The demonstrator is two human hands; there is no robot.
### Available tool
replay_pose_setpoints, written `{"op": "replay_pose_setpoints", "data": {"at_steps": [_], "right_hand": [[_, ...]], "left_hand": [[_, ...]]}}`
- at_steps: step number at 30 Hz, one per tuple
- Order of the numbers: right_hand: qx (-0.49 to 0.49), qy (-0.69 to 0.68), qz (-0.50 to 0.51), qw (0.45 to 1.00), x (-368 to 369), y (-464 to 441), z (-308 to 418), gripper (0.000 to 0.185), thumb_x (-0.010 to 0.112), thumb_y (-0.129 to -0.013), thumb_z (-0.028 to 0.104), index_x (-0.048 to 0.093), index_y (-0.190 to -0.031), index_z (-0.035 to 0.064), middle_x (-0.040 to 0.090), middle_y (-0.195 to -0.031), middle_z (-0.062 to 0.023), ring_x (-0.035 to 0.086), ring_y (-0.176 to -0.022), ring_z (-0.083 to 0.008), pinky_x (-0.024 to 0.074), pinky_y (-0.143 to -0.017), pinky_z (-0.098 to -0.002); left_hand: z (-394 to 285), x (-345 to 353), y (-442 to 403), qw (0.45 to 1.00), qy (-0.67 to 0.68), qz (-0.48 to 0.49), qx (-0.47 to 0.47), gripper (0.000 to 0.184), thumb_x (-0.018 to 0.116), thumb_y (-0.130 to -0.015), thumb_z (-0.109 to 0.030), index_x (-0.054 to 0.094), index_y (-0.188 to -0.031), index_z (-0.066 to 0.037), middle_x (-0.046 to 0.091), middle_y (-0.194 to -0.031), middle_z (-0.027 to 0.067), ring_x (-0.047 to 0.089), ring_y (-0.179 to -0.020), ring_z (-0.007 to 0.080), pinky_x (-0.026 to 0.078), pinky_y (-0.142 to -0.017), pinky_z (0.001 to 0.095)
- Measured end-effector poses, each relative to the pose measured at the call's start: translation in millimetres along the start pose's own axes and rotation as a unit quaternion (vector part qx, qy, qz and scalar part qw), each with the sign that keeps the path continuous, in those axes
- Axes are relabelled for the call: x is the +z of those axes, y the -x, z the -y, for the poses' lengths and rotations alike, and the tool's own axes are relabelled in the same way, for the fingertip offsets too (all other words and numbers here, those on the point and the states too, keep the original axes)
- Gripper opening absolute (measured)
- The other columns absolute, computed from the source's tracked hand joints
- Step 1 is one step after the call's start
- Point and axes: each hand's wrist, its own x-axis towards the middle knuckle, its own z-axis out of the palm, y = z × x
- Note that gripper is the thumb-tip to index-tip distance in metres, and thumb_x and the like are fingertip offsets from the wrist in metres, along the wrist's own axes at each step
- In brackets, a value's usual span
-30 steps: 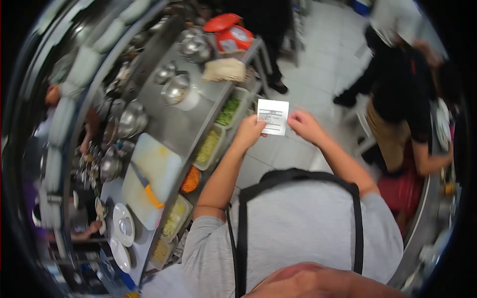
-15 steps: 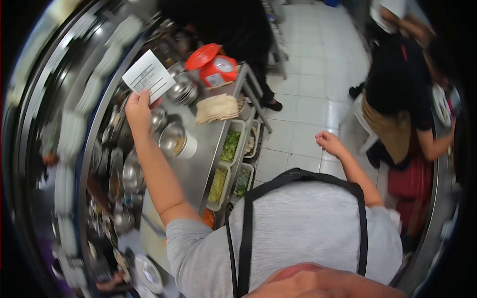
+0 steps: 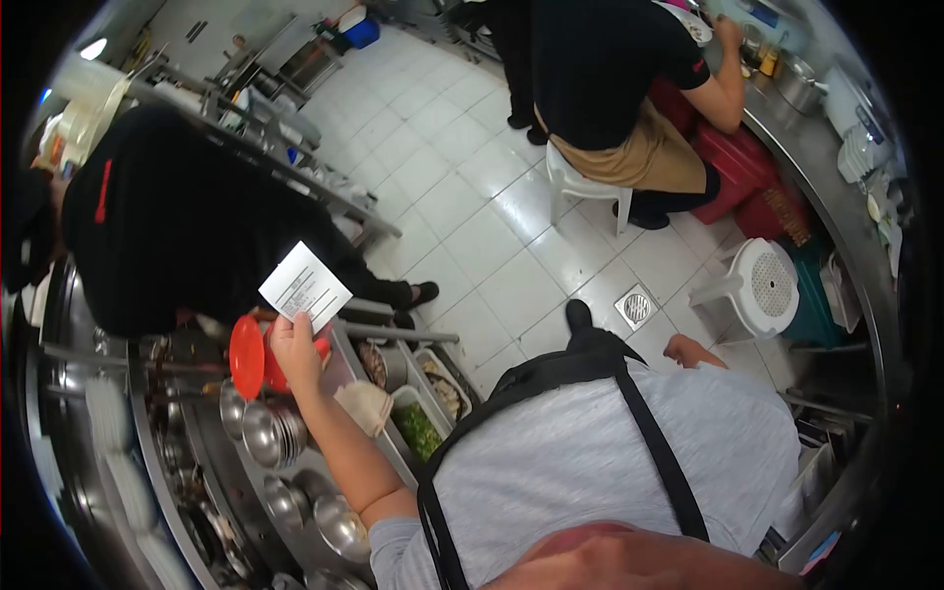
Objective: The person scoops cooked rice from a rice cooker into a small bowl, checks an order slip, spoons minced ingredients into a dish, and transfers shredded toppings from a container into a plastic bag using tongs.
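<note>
A white printed paper slip (image 3: 306, 285) with lines of text and dark bars is pinched between the thumb and fingers of my left hand (image 3: 297, 349). That arm is stretched forward, holding the slip over the end of the steel counter. Behind the hand a red kitchen scale (image 3: 248, 356) is partly hidden. Down at my right side, my right hand (image 3: 691, 350) hangs low over the tiled floor with its fingers curled in and nothing seen in them. A white plastic stool (image 3: 767, 285) stands nearest to it.
Stacked metal bowls (image 3: 265, 435), a folded cloth (image 3: 364, 405) and a tub of chopped greens (image 3: 418, 430) are on my left. A person in black (image 3: 177, 221) leans at the left. Another person (image 3: 610, 69) sits ahead at the right counter. A floor drain (image 3: 636, 307) lies between.
My view has swung to the right, bringing the stool and floor drain into sight. The slip stays in my left hand. My right hand is now lower, close beside my body.
</note>
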Motion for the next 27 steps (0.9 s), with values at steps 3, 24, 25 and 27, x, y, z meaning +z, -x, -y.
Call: {"op": "replay_pose_setpoints", "data": {"at_steps": [3, 24, 25, 27], "right_hand": [[0.041, -0.056, -0.039, 0.997, -19.7, -11.7, 9.0, 0.028, 0.053, -0.069, 0.024, 0.061, -0.086, 0.0033, 0.06, -0.082, -0.0138, 0.057, -0.076, -0.0251, 0.0446, -0.068, -0.036], [-0.406, 0.021, -0.195, 0.893, -375.5, -167.1, 471.8, 0.033, 0.051, -0.068, 0.021, 0.054, -0.097, 0.0062, 0.059, -0.085, -0.0137, 0.057, -0.071, -0.0285, 0.0448, -0.065, -0.0377], [-0.378, 0.044, -0.187, 0.906, -372.1, -176.0, 485.0, 0.032, 0.05, -0.068, 0.02, 0.055, -0.096, 0.0059, 0.059, -0.085, -0.014, 0.057, -0.073, -0.0293, 0.0444, -0.067, -0.0381], [-0.315, 0.092, -0.175, 0.928, -384.3, -193.2, 495.8, 0.03, 0.049, -0.067, 0.018, 0.057, -0.092, 0.0052, 0.059, -0.087, -0.0146, 0.056, -0.079, -0.0308, 0.0438, -0.07, -0.0389]], "left_hand": [[16.1, 34.2, -48.9, 0.999, 0.009, 0.033, 0.01, 0.024, 0.04, -0.083, -0.007, 0.047, -0.101, 0.006, 0.056, -0.093, 0.0125, 0.058, -0.075, 0.016, 0.049, -0.06, 0.0246], [146.0, 67.6, -338.3, 0.984, -0.004, -0.122, -0.127, 0.023, 0.039, -0.081, -0.008, 0.047, -0.098, 0.005, 0.057, -0.081, 0.0124, 0.056, -0.057, 0.0146, 0.044, -0.047, 0.0203], [152.9, 65.9, -353.6, 0.984, -0.008, -0.126, -0.128, 0.021, 0.039, -0.081, -0.008, 0.047, -0.096, 0.004, 0.058, -0.079, 0.0116, 0.055, -0.054, 0.0138, 0.042, -0.046, 0.0201], [167.6, 62.3, -390.4, 0.984, 0.023, -0.113, -0.134, 0.021, 0.039, -0.081, -0.008, 0.046, -0.097, 0.003, 0.058, -0.08, 0.0114, 0.055, -0.056, 0.0136, 0.043, -0.047, 0.0209]]}}
